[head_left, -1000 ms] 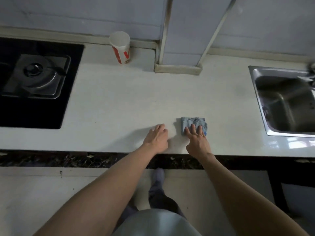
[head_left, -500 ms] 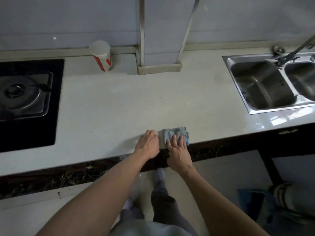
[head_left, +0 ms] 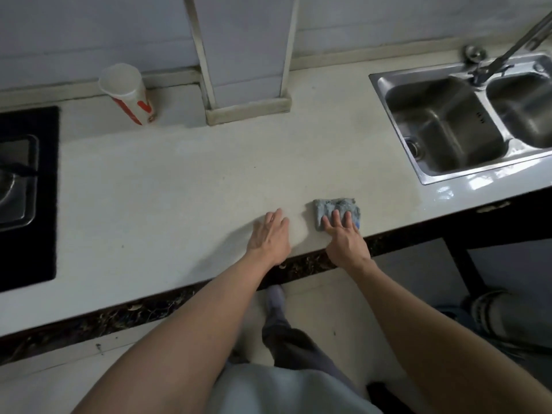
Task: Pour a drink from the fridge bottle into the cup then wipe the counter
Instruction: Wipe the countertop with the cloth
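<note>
- Cloth [head_left: 331, 208]: small, grey-blue, folded. It is laid flat on the surface [head_left: 179, 189] close to the front edge, on the sink side of the middle.
- R hand [head_left: 346, 239]: its fingers [head_left: 336, 218] are spread straight over the cloth's near half. The grip is wide and flat, w/ nothing curled round or pinched. Judged: the cloth is pressed rather than held so the whole pad is kept against the surface, as suits wiping, not lifting.
- L hand [head_left: 270, 234]: placed palm-down on bare surface just beside the cloth, not touching it. Grip wide too, nothing held. Prob. set there as a brace so weight can be leaned fwd.
- Cup [head_left: 128, 94]: stood upright at the back by the wall, well apart from both hands. Contents can't be told from this angle. Prob. parked there so it is kept out of the wiping zone.
- Bottle: not in view.
- Step judged: wipe phase. The pour is taken as done, though that can't be confirmed here.
- Further out: sink [head_left: 433, 115] w/ tap [head_left: 507, 52] at right, hob [head_left: 27, 189] at left.
- Risk: w/ the cloth so near the front edge, it could be dragged off by a stroke toward the body.
</note>
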### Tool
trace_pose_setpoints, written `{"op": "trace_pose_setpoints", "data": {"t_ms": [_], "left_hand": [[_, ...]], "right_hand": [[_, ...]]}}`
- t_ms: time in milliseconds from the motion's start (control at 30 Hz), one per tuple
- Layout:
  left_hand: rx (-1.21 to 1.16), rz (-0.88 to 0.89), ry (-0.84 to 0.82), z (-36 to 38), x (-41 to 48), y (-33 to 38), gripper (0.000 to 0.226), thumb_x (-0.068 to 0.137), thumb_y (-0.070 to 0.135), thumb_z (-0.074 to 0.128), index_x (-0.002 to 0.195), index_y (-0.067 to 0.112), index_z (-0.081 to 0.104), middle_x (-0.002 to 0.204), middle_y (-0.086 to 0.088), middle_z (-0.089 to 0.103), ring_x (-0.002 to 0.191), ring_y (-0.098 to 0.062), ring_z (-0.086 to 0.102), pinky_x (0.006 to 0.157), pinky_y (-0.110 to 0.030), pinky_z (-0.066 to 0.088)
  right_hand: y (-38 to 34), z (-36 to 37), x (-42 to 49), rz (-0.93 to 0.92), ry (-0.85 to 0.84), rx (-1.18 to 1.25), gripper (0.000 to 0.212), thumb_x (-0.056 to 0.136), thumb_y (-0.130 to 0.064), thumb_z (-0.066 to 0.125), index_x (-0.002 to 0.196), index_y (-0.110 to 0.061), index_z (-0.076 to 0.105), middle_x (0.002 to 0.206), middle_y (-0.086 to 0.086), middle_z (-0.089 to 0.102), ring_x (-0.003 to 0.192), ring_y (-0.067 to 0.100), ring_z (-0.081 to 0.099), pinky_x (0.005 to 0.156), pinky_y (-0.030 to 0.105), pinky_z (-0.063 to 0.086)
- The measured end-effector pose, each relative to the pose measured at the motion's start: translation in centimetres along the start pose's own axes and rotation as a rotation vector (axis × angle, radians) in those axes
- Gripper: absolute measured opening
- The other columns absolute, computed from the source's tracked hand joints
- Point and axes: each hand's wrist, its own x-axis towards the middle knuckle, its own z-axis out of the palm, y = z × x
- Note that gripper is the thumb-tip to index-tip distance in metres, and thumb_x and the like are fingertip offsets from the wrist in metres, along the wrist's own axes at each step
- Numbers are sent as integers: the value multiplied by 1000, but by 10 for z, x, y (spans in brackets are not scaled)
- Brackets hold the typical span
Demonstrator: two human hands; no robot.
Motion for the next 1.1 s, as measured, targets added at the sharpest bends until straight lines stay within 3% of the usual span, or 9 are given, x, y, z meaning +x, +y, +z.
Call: {"op": "trace_pose_setpoints", "data": {"t_ms": [300, 467, 567, 700, 833, 1000, 1100], "left_hand": [[0, -78, 44, -6, 44, 10, 48, 88, 10, 48, 135, 7, 44, 152, -9, 26, 139, -25, 28, 114, -49, 30], [33, -150, 102, -12, 44, -1, 52, 87, 8, 50, 138, 6, 42, 153, -12, 24, 142, -27, 26, 117, -46, 25], [48, -161, 140, -12, 42, -13, 54, 84, 6, 50, 138, 6, 44, 148, -13, 33, 138, -29, 33, 114, -45, 29], [0, -210, 128, -10, 39, -27, 56, 83, 9, 55, 138, 3, 46, 144, -17, 46, 132, -32, 46, 108, -45, 42], [-43, -196, 139, -5, 34, -31, 46, 77, 7, 64, 123, 0, 61, 129, -18, 59, 115, -31, 60, 101, -41, 50], [12, -35, 223, -2, 25, -39, 28, 68, 1, 70, 96, 2, 70, 98, -14, 70, 87, -26, 68, 80, -33, 59], [85, 49, 222, -7, 23, -40, 19, 73, 3, 69, 92, 7, 70, 91, -10, 68, 80, -24, 65, 66, -32, 55]], "right_hand": [[19, -36, 76, 5, -9, 2, 77, 86, -3, 37, 157, -20, 12, 164, 9, -4, 149, 36, -13, 123, 41, -1], [-11, -63, 133, -88, -27, -56, 73, 90, -10, 39, 157, -18, 10, 164, 12, -4, 148, 40, -12, 123, 44, -1], [-45, -76, 164, -169, -34, -101, 73, 91, -12, 40, 157, -18, 9, 164, 12, -5, 148, 41, -11, 122, 45, 0], [-95, -80, 182, -321, -39, -142, 73, 92, -11, 41, 157, -21, 8, 164, 10, -7, 148, 38, -14, 122, 45, -4], [-132, -74, 182, -548, -28, -210, 71, 93, -9, 41, 157, -21, 12, 165, 7, -5, 148, 36, -15, 118, 42, -10], [-132, -55, 173, -855, -43, -255, 75, 89, 3, 42, 156, -24, 21, 165, 2, 2, 150, 29, -13, 121, 38, -11], [-116, -43, 166, -1012, -50, -269, 64, 96, -6, 43, 154, -27, 26, 164, -3, 8, 151, 24, -8, 124, 38, -2]]}}
